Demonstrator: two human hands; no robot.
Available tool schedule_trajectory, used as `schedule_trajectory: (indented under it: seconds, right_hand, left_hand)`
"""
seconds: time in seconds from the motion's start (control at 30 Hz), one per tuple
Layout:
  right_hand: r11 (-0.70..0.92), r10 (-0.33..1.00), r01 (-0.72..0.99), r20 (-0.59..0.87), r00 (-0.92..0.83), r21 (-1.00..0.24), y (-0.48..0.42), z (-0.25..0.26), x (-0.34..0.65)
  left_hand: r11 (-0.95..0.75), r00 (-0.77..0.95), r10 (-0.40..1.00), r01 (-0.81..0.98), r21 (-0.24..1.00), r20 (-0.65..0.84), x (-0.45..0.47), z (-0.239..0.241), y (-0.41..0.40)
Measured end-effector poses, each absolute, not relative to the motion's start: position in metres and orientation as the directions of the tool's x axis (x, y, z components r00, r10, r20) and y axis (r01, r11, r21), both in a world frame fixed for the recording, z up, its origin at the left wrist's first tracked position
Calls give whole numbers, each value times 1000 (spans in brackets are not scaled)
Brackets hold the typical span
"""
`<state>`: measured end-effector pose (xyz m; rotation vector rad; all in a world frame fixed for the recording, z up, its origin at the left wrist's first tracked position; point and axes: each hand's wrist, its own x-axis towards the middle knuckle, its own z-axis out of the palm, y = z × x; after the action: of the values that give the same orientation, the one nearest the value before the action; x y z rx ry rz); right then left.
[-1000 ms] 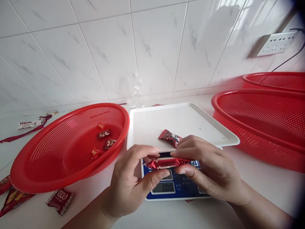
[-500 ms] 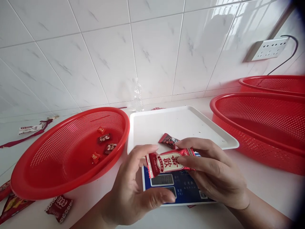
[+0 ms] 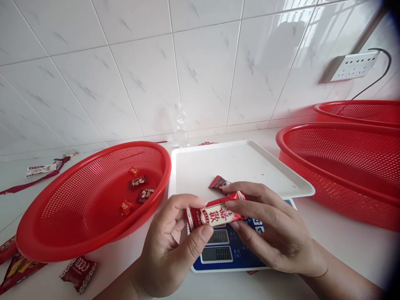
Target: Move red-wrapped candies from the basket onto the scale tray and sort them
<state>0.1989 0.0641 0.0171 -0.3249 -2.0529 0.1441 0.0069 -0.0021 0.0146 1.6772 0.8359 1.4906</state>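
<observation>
A red and cream wrapped candy [image 3: 217,214] with printed characters is held level between both hands. My left hand [image 3: 175,246] pinches its left end, thumb below and index finger above. The fingers of my right hand [image 3: 275,229] close on its right end. Behind them a dark red wrapped candy [image 3: 219,183] lies at the near edge of the white weighing tray [image 3: 200,166], partly covered by my right fingers. Under my hands is the blue panel of a digital scale [image 3: 231,258], its lower display showing zeros.
To the left stands a red perforated basket [image 3: 93,225] with several small candies in it. Two more red baskets [image 3: 337,200] stand at the right. A clear bottle [image 3: 181,127] is by the wall. A dark red packet [image 3: 78,273] lies at the front left.
My left thumb and index finger have closed onto the candy's left end; before, they were spread around it. The candy has shifted slightly left, uncovering more of the scale's panel.
</observation>
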Motion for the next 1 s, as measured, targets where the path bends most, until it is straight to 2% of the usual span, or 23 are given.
schedule_trajectory:
  seconds: [0.1, 0.27, 0.47, 0.63, 0.77, 1.0]
  right_hand:
    - [956, 292, 146, 846, -446, -253, 64, 15, 200]
    - [919, 389, 106, 832, -395, -379, 64, 12, 201]
    - [941, 337, 123, 857, -390, -314, 62, 22, 197]
    - [961, 277, 127, 853, -443, -246, 60, 25, 198]
    - [971, 238, 105, 853, -464, -213, 59, 25, 197]
    - [955, 264, 17, 828, -494, -295, 56, 26, 195]
  left_hand:
    - [-531, 126, 841, 13, 847, 526, 7, 14, -2]
    - [-581, 105, 812, 58, 812, 574, 9, 11, -1]
    - [-651, 120, 754, 268, 710, 646, 8, 10, 0]
    - [-729, 165, 679, 272, 629, 716, 8, 19, 4]
    - [-780, 208, 607, 342, 524, 767, 10, 23, 5]
    - [-794, 255, 567, 423, 437, 784, 9, 25, 3]
